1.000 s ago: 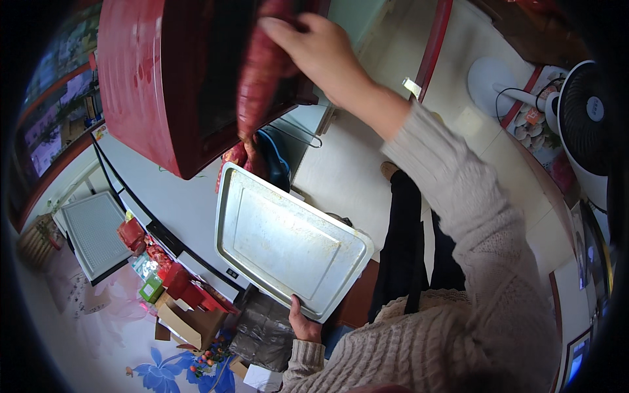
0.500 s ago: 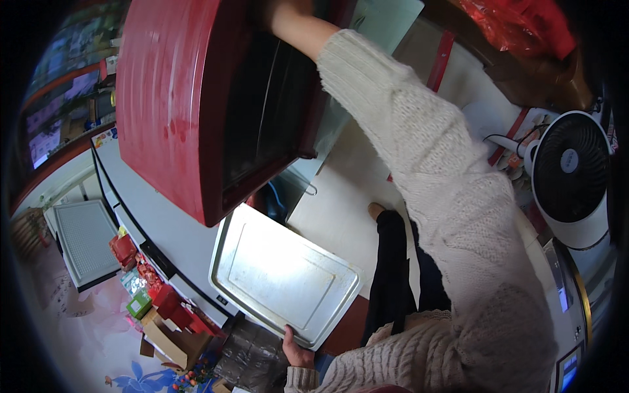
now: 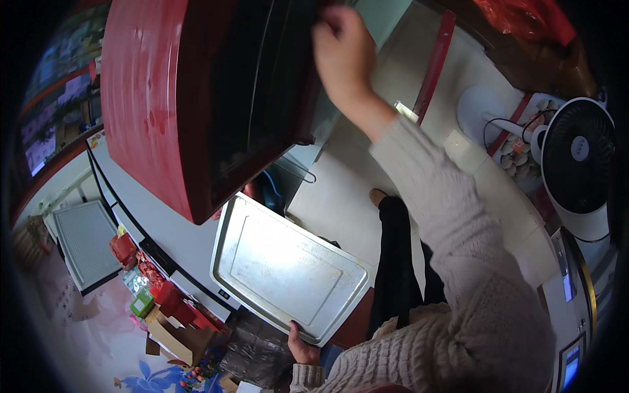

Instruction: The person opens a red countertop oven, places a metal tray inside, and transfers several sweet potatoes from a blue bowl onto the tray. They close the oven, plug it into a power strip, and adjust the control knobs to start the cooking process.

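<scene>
A flat metal baking tray (image 3: 288, 268) with a raised rim is tilted in front of me, its surface scuffed and shiny. My left hand (image 3: 303, 345) grips its near edge, thumb on top and fingers hidden beneath. Beyond it stands a red countertop oven (image 3: 144, 111) with a dark glass front (image 3: 255, 85). My right hand (image 3: 347, 62), slightly blurred, is at the far right side of the oven's front. Its fingers are curled against the dark edge there; what they hold, if anything, is hidden.
A white counter (image 3: 167, 213) runs under the oven. Red and green packets (image 3: 141, 303) and an open cardboard box (image 3: 177, 334) lie to the left. A black-and-white fan (image 3: 576, 164) stands at right. A red plastic bag (image 3: 531, 23) sits at the far right.
My right hand has drawn back from the upper part of the oven's front to its right side, and that arm has bent. The left hand still grips the baking tray, which has barely shifted.
</scene>
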The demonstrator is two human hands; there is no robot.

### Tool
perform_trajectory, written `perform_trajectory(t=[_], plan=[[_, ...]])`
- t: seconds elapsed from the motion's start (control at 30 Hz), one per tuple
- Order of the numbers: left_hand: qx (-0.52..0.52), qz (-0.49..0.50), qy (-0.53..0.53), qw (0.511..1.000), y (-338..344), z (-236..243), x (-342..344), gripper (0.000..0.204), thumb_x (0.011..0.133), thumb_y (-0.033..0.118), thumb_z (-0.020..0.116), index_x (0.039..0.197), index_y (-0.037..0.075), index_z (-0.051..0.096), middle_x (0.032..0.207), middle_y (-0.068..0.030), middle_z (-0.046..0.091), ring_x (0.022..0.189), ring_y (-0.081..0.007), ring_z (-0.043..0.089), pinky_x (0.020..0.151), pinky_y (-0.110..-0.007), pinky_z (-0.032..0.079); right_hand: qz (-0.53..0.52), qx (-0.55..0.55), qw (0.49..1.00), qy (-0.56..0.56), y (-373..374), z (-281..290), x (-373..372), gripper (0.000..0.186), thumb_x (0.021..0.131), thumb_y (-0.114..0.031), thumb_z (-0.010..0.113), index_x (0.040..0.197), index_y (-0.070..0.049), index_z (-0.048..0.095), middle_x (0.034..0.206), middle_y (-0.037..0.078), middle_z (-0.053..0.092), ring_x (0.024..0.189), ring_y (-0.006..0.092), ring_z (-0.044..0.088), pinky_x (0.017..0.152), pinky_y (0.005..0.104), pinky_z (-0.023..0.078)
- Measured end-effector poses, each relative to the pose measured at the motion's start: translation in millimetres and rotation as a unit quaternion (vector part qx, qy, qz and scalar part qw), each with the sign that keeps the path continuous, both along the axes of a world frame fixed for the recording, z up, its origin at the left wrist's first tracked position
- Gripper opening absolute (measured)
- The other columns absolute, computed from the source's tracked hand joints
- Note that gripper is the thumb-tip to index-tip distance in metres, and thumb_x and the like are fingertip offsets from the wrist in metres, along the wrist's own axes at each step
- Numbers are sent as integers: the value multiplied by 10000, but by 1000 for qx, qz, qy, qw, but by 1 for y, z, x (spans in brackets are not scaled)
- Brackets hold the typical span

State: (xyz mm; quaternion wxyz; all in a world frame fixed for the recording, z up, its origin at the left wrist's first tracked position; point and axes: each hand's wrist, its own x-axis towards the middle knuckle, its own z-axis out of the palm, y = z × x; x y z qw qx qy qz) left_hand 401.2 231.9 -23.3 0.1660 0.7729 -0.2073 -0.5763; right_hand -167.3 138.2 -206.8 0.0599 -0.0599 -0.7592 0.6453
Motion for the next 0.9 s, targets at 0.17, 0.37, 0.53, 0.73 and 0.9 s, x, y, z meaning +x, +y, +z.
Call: perform_trajectory(t=[0.17,0.37,0.53,0.73,0.9], plan=[[-17,-11,-11,1000,-4,3,-4,470,1035,333,566,1398,37,522,1366,-98,609,1245,-280,579,1079,-458,451,208,64,964,-151,64,-67,176,116,894,-91,647,1009,-91,664,906,110,714,821,301,693,734,388,540],[-14,52,2,999,10,-1,57,477,1010,343,612,1357,23,545,1290,-109,646,1156,-281,636,1016,-466,505,504,82,855,91,44,-44,277,130,860,-67,630,982,-94,664,972,75,684,908,285,667,761,412,547],[-15,84,1,996,24,-5,92,493,1005,344,621,1360,12,533,1273,-128,646,1150,-307,637,991,-494,520,557,119,735,367,-50,-31,288,165,853,-110,582,998,-90,659,1039,63,647,1097,231,588,937,371,471],[-21,107,36,993,33,-10,121,498,1020,327,592,1389,7,496,1321,-143,617,1177,-330,624,1012,-522,510,642,299,559,431,-82,-37,292,336,876,-112,615,1212,-96,635,1288,123,627,1295,283,538,1102,421,382],[-12,115,46,992,26,-5,96,486,1024,314,585,1390,7,501,1329,-141,617,1202,-324,612,1042,-517,490,599,152,686,384,-53,-28,283,386,872,-89,644,1253,-155,652,1310,118,619,1310,294,532,1095,415,420]])
